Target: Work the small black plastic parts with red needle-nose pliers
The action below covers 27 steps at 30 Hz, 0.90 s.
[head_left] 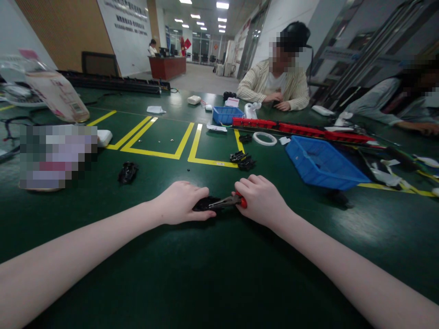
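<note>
Between thumb and fingers, my left hand (182, 202) grips a small black plastic part (202, 204) just above the green table. My right hand (259, 199) is wrapped round the red handles of needle-nose pliers (224, 202). The pliers' metal jaws point left and reach onto the black part; whether they pinch anything cannot be made out. Much of the part is covered by my left fingers. Similar black parts (243, 161) lie beyond my right hand, and another black part (128, 173) sits off to the left.
Right of my hands is a blue bin (322, 160); a smaller blue bin (227, 114) stands farther back. A long red strip (295, 130) crosses behind a white ring (265, 138). At left are a bottle (56, 89) and yellow tape (151, 154). A person (274, 87) sits opposite, another at right.
</note>
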Each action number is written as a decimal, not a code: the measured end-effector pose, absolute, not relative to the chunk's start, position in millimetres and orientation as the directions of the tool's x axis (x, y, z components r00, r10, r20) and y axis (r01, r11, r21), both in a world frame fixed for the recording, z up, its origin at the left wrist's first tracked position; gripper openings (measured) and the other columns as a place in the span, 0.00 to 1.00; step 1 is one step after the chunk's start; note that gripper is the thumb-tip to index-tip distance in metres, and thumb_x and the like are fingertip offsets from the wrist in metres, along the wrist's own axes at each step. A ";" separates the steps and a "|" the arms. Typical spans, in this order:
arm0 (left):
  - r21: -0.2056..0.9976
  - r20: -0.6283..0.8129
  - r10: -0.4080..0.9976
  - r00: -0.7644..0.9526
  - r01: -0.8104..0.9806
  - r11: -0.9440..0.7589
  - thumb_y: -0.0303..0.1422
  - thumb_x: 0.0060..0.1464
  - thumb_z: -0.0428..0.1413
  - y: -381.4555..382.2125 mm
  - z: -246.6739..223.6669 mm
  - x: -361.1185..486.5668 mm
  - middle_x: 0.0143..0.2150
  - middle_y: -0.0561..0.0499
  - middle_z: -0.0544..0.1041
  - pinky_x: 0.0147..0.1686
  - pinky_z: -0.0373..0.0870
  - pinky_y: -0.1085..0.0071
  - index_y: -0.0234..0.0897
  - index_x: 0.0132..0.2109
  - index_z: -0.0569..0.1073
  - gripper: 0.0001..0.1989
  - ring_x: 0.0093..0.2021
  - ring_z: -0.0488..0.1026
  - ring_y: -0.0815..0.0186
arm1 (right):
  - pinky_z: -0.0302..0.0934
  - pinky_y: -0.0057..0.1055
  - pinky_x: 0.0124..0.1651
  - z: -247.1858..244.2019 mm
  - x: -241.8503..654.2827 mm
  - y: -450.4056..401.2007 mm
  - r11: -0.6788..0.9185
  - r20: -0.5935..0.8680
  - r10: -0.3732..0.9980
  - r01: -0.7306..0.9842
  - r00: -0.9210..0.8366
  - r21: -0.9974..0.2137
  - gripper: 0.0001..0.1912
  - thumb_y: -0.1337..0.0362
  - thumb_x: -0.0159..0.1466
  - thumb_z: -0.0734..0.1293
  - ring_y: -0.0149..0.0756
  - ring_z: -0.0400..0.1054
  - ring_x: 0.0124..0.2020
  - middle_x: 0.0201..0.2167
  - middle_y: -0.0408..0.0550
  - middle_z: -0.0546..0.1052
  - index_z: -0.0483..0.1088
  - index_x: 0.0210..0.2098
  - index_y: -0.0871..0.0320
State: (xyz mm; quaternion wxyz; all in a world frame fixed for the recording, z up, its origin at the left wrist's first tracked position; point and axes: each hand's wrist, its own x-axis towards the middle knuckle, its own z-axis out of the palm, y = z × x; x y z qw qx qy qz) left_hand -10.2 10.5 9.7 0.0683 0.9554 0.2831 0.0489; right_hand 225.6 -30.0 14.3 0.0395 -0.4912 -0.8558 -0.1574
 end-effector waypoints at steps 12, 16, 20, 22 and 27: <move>0.138 0.065 0.560 0.826 0.548 -0.825 0.57 0.59 0.50 10.5 8.3 -9.8 0.30 0.51 0.75 0.28 0.59 0.69 0.39 0.39 0.69 0.24 0.28 0.71 0.61 | 0.55 0.36 0.38 16.6 217.6 -34.1 0.425 0.185 0.869 0.883 -0.459 0.198 0.04 0.66 0.56 0.69 0.41 0.66 0.34 0.32 0.52 0.77 0.69 0.31 0.60; 0.142 0.061 0.561 0.825 0.550 -0.823 0.55 0.60 0.49 9.8 8.6 -9.4 0.29 0.51 0.75 0.28 0.60 0.69 0.39 0.38 0.68 0.23 0.28 0.72 0.61 | 0.55 0.35 0.39 18.8 218.6 -33.8 0.427 0.173 0.871 0.882 -0.460 0.200 0.04 0.66 0.57 0.68 0.41 0.67 0.35 0.33 0.52 0.77 0.69 0.30 0.59; 0.131 0.059 0.554 0.831 0.543 -0.829 0.54 0.61 0.48 9.0 9.8 -9.2 0.29 0.51 0.74 0.28 0.61 0.70 0.38 0.37 0.68 0.23 0.28 0.72 0.61 | 0.55 0.34 0.39 21.4 220.7 -33.2 0.436 0.152 0.870 0.876 -0.469 0.208 0.04 0.65 0.58 0.67 0.40 0.67 0.34 0.33 0.51 0.77 0.70 0.31 0.59; 0.132 0.060 0.555 0.830 0.545 -0.828 0.54 0.60 0.49 9.1 9.8 -9.2 0.29 0.51 0.74 0.28 0.61 0.70 0.38 0.37 0.69 0.23 0.28 0.72 0.62 | 0.55 0.34 0.39 21.9 221.1 -33.1 0.436 0.144 0.871 0.874 -0.470 0.212 0.04 0.65 0.59 0.67 0.40 0.67 0.35 0.34 0.50 0.77 0.70 0.31 0.60; 0.145 0.075 0.557 0.827 0.543 -0.827 0.54 0.59 0.51 9.8 8.8 -9.3 0.28 0.52 0.74 0.27 0.60 0.70 0.39 0.37 0.69 0.21 0.28 0.71 0.62 | 0.55 0.35 0.39 21.4 219.9 -33.5 0.434 0.121 0.876 0.873 -0.467 0.223 0.04 0.65 0.60 0.66 0.41 0.68 0.35 0.34 0.51 0.77 0.70 0.32 0.60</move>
